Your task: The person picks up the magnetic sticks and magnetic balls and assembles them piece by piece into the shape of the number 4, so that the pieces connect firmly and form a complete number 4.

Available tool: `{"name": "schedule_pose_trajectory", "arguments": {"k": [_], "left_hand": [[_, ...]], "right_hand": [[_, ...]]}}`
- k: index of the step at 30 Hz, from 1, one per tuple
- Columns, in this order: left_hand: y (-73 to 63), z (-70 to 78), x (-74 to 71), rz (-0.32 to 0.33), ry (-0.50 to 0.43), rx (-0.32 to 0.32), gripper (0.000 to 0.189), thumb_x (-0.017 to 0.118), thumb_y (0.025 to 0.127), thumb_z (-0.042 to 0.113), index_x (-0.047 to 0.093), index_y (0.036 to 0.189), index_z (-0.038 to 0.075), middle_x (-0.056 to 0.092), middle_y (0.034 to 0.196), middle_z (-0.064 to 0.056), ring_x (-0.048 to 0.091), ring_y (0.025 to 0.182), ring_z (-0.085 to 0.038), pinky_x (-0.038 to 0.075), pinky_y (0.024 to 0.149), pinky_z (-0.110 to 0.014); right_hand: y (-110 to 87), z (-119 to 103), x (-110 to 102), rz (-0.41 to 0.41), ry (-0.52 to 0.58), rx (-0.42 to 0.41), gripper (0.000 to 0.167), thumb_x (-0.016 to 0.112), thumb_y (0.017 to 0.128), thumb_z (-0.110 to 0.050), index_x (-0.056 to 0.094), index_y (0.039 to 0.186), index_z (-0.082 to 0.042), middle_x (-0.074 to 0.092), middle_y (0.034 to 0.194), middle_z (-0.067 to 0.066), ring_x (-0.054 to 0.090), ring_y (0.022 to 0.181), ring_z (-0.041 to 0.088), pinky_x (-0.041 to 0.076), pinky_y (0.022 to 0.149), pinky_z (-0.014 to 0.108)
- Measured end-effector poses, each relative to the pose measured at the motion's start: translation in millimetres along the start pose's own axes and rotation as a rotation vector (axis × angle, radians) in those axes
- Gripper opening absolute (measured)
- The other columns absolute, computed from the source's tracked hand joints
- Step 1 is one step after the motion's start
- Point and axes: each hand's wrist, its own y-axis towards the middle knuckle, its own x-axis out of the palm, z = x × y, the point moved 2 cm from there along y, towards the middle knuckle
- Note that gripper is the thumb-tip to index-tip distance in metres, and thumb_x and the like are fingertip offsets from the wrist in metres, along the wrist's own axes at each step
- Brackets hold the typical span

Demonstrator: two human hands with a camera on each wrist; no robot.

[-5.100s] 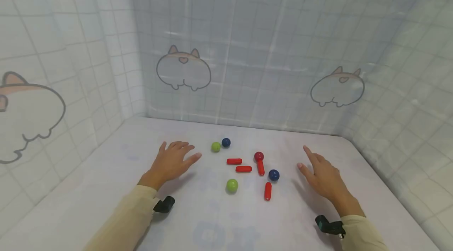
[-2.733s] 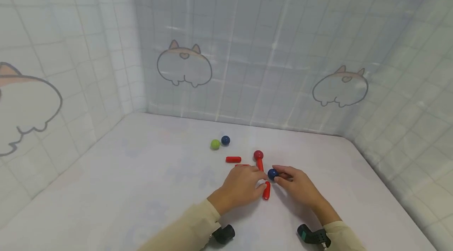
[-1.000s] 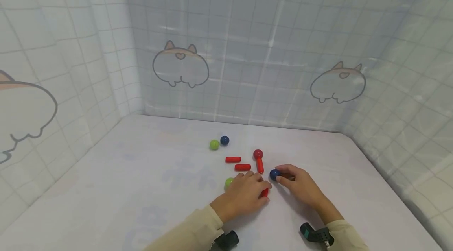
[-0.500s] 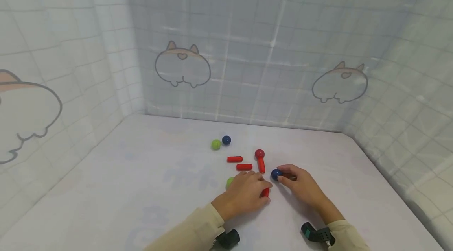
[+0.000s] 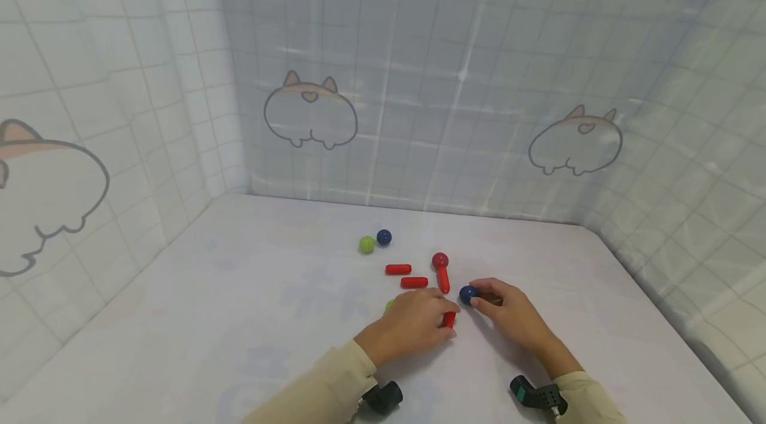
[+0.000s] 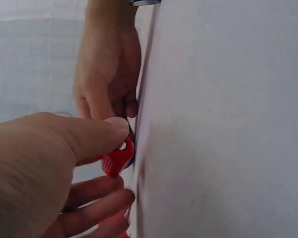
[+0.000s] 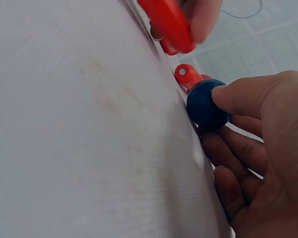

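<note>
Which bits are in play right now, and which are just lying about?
In play:
red rod, held in left hand
near blue ball, held in right hand

Lying about:
far blue ball
far green ball
near green ball, mostly hidden
two loose rods
red ball and adjoining rod

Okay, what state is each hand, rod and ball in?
Left hand: pinching
Near red rod: in left hand
Right hand: pinching
Near blue ball: in right hand
Red ball: unheld
Red ball's rod: meeting the ball, attachment unclear
Left loose rod: lying flat
Right loose rod: lying flat
Far green ball: unheld
Far blue ball: unheld
Near green ball: mostly hidden
</note>
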Motion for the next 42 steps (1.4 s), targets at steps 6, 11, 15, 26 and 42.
{"name": "schedule_pose_trajectory", "arguments": {"k": [6, 11, 15, 26, 42], "left_hand": [[-1.2, -6.1, -6.7, 0.006, -0.186, -0.045, 0.039, 0.077, 0.09, 0.027, 0.07, 0.129, 0.024, 0.064, 0.101, 0.01, 0.051, 0.086, -0.004, 0.047, 0.069, -0.014], [-3.1, -11.6, -10.4, 0.041, -0.287, -0.039, 0.036, 0.076, 0.09, 0.017, 0.072, 0.126, 0.017, 0.067, 0.1, 0.01, 0.053, 0.079, -0.004, 0.047, 0.068, -0.013], [-4.9, -14.2, -12.5, 0.037, -0.342, -0.05, 0.034, 0.075, 0.091, 0.013, 0.073, 0.124, 0.016, 0.067, 0.1, 0.012, 0.053, 0.078, -0.003, 0.048, 0.068, -0.015], [-14.4, -16.1, -11.5, 0.083, -0.485, -0.122, 0.033, 0.074, 0.09, 0.01, 0.074, 0.123, 0.017, 0.07, 0.11, 0.013, 0.06, 0.084, -0.003, 0.052, 0.075, -0.017], [-28.6, -22.4, -10.7, 0.235, -0.691, -0.186, 0.03, 0.072, 0.092, 0.014, 0.075, 0.121, 0.022, 0.067, 0.108, 0.01, 0.067, 0.088, -0.003, 0.054, 0.079, -0.021]], "right_hand": [[1.3, 0.8, 1.1, 0.003, 0.012, -0.002, 0.034, 0.071, 0.094, -0.022, 0.065, 0.125, -0.012, 0.069, 0.117, 0.003, 0.065, 0.105, 0.022, 0.054, 0.092, 0.045], [1.1, -0.6, 0.5, 0.026, 0.021, 0.019, 0.034, 0.07, 0.095, -0.024, 0.066, 0.125, -0.011, 0.069, 0.118, 0.003, 0.064, 0.109, 0.024, 0.052, 0.095, 0.047], [-0.2, -1.7, -1.3, 0.041, 0.074, 0.065, 0.036, 0.067, 0.097, -0.029, 0.065, 0.127, -0.01, 0.067, 0.123, 0.005, 0.06, 0.117, 0.027, 0.048, 0.099, 0.05], [-1.8, -5.8, 0.1, 0.06, 0.221, 0.129, 0.04, 0.069, 0.095, -0.034, 0.065, 0.125, -0.008, 0.064, 0.12, 0.008, 0.063, 0.105, 0.022, 0.055, 0.085, 0.033], [-6.5, -21.0, 3.9, 0.08, 0.315, 0.129, 0.031, 0.065, 0.096, -0.022, 0.062, 0.121, -0.004, 0.06, 0.12, 0.013, 0.066, 0.091, 0.022, 0.055, 0.081, 0.029]]}}
